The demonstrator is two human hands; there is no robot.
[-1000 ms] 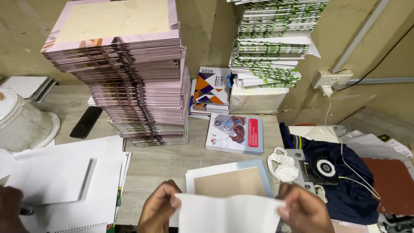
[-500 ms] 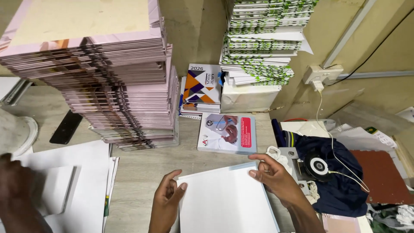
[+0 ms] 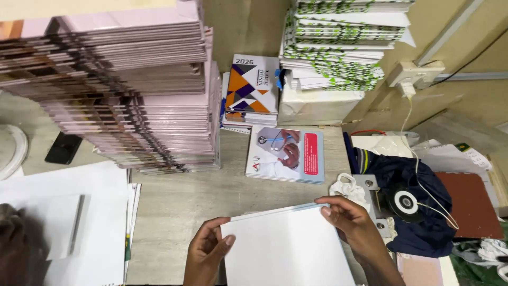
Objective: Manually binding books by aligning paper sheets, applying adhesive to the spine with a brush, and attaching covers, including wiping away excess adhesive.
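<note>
A thin stack of white sheets [image 3: 288, 249] lies flat on the wooden table at the bottom centre. My left hand [image 3: 207, 254] grips its left edge, thumb on top. My right hand [image 3: 349, 225] pinches the far right corner of the same stack. Beyond it lies a booklet [image 3: 286, 153] with a stethoscope picture and a red panel.
A tall pile of pink-edged booklets [image 3: 116, 90] fills the left. A booklet with orange and purple triangles [image 3: 253, 87] leans at the back beside green-patterned stacks [image 3: 344, 42]. White sheets [image 3: 69, 222] and another person's hand [image 3: 13, 254] lie left. A dark cloth and tape dispenser [image 3: 405, 201] sit right.
The white sheets, held up a second ago, now lie flat on the table over the framed board. The view has tilted and moved closer.
</note>
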